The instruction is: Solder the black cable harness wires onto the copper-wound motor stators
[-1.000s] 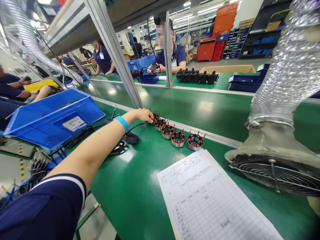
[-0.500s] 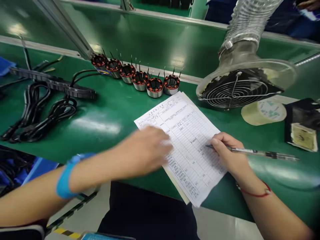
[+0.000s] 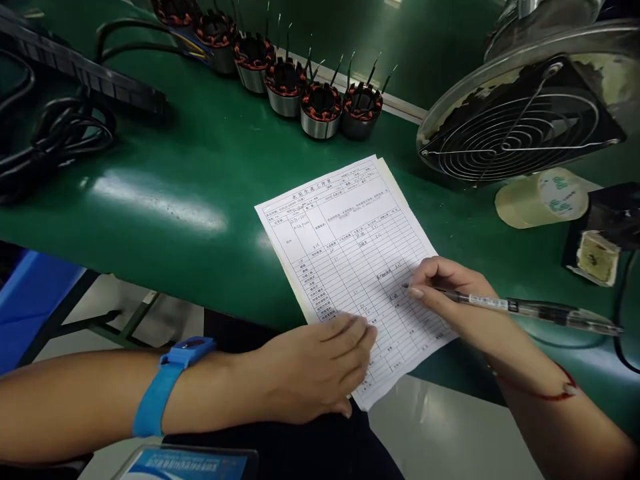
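Note:
A printed form with ruled rows and handwritten entries lies tilted on the green bench, with another sheet showing at its edge. My right hand is closed around a pen; the tip points at the form's right-hand columns, and I cannot tell whether it touches. Across the lower left part of the form rests my left hand, palm down, fingers stretched out and slightly bent, holding nothing. It covers some of the lower rows. A blue band circles the left wrist and a red cord the right.
Several wound motor stators stand in a row at the back. A fan with a wire guard hangs at right above a tape roll. Black cables lie at left. The bench's front edge runs below the form.
My left hand has come down from the form's upper left to its lower left and settled there. The pen stays in my right hand. The view has tilted lower and closer.

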`<action>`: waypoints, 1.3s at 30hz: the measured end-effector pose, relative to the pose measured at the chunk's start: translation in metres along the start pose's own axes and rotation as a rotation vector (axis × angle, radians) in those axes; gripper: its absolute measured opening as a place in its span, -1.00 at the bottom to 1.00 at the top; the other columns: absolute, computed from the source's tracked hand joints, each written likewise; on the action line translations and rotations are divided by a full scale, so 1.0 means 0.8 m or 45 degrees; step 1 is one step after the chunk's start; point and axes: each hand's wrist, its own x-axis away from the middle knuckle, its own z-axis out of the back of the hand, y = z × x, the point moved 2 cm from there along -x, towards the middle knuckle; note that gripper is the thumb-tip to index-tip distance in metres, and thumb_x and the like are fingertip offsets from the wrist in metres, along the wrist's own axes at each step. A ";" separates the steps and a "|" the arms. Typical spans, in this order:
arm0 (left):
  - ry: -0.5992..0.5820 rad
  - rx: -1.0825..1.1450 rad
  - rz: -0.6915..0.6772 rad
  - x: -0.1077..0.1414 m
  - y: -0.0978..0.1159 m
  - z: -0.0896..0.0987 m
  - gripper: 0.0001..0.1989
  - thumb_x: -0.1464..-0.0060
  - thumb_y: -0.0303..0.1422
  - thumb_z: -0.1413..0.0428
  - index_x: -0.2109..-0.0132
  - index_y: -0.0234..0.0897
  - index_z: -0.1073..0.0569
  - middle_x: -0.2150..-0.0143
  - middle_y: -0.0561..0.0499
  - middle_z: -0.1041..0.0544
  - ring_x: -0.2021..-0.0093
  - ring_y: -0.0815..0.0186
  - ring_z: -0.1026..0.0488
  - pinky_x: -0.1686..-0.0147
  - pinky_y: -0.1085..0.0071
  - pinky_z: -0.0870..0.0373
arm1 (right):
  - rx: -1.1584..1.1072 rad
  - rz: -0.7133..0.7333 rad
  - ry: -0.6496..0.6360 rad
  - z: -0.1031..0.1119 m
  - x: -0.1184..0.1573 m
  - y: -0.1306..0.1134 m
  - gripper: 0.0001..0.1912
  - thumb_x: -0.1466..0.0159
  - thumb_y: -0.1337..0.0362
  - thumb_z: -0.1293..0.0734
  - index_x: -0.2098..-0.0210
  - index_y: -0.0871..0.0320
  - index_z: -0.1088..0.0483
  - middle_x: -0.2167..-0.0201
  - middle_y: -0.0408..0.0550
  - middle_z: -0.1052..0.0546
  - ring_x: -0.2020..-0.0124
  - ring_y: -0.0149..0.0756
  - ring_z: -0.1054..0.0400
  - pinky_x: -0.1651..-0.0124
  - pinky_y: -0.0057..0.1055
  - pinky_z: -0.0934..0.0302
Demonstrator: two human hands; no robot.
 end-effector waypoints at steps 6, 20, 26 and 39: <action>0.055 -0.022 0.124 -0.040 0.025 -0.009 -0.42 -0.24 -0.04 0.13 -0.21 -0.34 -0.35 -0.25 -0.15 -0.33 -0.19 0.08 -0.29 -0.16 0.16 -0.23 | 0.061 0.081 -0.021 -0.007 -0.024 -0.012 -0.77 -0.18 0.18 -0.42 0.49 0.12 -0.35 0.51 -0.17 -0.39 0.47 -0.40 -0.25 0.46 -0.50 -0.17; 0.042 0.068 0.367 -0.098 0.042 -0.029 -0.64 -0.19 -0.18 0.06 -0.07 -0.09 -0.44 -0.14 -0.07 -0.38 -0.15 0.00 -0.27 -0.13 -0.18 -0.24 | 0.066 0.173 0.179 -0.019 -0.019 0.009 -0.71 -0.23 0.26 -0.38 0.56 0.11 -0.26 0.60 -0.20 -0.33 0.54 -0.42 -0.19 0.50 -0.45 -0.08; -0.010 -0.029 0.316 -0.105 0.044 -0.034 -0.68 -0.20 -0.23 0.07 -0.05 -0.04 -0.42 -0.15 0.00 -0.33 -0.18 0.02 -0.23 -0.14 -0.21 -0.27 | 0.079 0.299 0.197 -0.027 -0.008 0.015 -0.65 -0.28 0.31 -0.33 0.59 0.11 -0.17 0.63 -0.24 -0.23 0.57 -0.44 -0.09 0.51 -0.43 -0.05; -0.088 -0.237 0.232 -0.102 0.040 -0.036 -0.59 -0.22 -0.44 0.11 -0.17 -0.01 -0.25 -0.22 0.04 -0.25 -0.23 0.16 -0.23 -0.09 -0.09 -0.38 | 0.104 0.263 0.097 -0.018 -0.010 0.007 -0.87 -0.26 0.30 -0.38 0.43 0.06 -0.40 0.56 -0.23 -0.39 0.57 -0.46 -0.22 0.56 -0.51 -0.12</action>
